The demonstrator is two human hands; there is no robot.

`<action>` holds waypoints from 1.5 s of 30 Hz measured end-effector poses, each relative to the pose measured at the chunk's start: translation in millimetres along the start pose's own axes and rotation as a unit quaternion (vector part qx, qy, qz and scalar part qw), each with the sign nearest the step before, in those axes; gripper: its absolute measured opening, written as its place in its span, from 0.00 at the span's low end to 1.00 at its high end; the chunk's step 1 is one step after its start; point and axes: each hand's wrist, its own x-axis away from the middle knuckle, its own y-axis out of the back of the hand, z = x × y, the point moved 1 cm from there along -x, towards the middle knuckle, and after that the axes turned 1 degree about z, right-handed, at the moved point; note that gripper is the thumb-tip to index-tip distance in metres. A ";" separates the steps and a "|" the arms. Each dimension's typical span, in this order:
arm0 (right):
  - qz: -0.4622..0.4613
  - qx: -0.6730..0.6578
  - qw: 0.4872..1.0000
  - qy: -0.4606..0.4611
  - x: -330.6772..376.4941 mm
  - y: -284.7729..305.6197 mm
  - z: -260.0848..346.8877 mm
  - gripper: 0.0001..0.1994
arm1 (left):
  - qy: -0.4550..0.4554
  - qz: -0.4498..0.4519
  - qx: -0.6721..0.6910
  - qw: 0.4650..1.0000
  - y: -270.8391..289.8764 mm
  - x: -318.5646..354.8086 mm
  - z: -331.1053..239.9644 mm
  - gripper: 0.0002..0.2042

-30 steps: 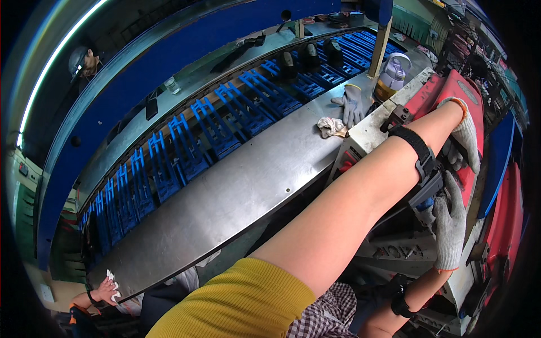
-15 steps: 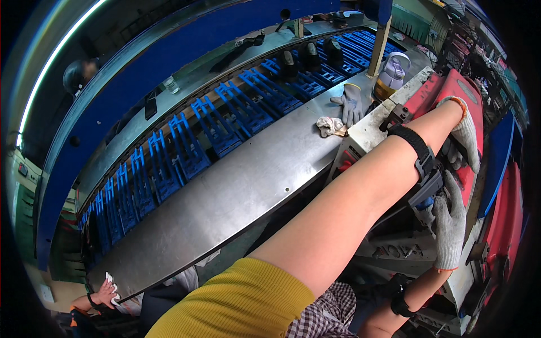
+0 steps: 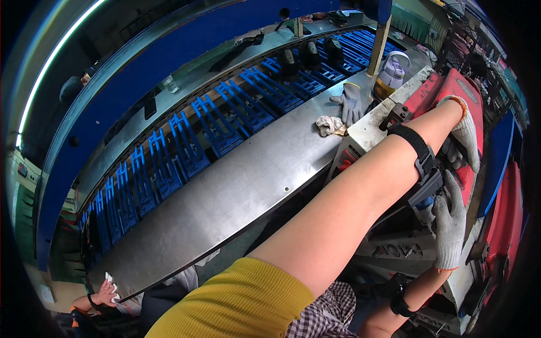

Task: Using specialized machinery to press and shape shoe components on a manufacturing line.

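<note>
My left arm reaches across to the far right, and my left hand (image 3: 466, 138) wears a white knit glove with an orange cuff. Its fingers curl down against the red machine housing (image 3: 457, 87); whatever lies within them is hidden behind the forearm. Below it, my right hand (image 3: 449, 228), gloved likewise, is raised with fingers stretched and apart. Beside its thumb is a small blue part (image 3: 426, 201), mostly covered. A black strap with a buckle (image 3: 425, 160) circles my left forearm; a dark band (image 3: 401, 304) sits on my right wrist.
A metal table (image 3: 225, 191) runs alongside blue racks (image 3: 214, 118), with dark shoes (image 3: 310, 53) on them. A grey glove (image 3: 350, 104), crumpled cloth (image 3: 329, 125) and lidded bottle (image 3: 391, 73) stand near the machine. A co-worker's hand (image 3: 104, 294) rests at the table's lower left; another person (image 3: 73, 87) is behind the blue beam.
Both of my hands keep their places. The person behind the blue beam has lowered and shifted slightly left.
</note>
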 end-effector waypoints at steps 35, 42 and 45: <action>0.002 -0.002 1.000 0.007 1.2 2.5 -2.4 0.27 | 0.030 -0.020 0.026 0.999 -5.3 5.0 -1.0 0.22; 0.005 -0.010 1.000 -0.002 0.5 3.6 1.9 0.26 | 0.034 -0.029 0.029 0.999 -8.0 3.5 -1.7 0.21; 0.000 -0.009 1.000 -0.002 0.7 2.5 4.6 0.26 | 0.039 -0.032 0.033 0.998 -7.1 3.7 -0.6 0.21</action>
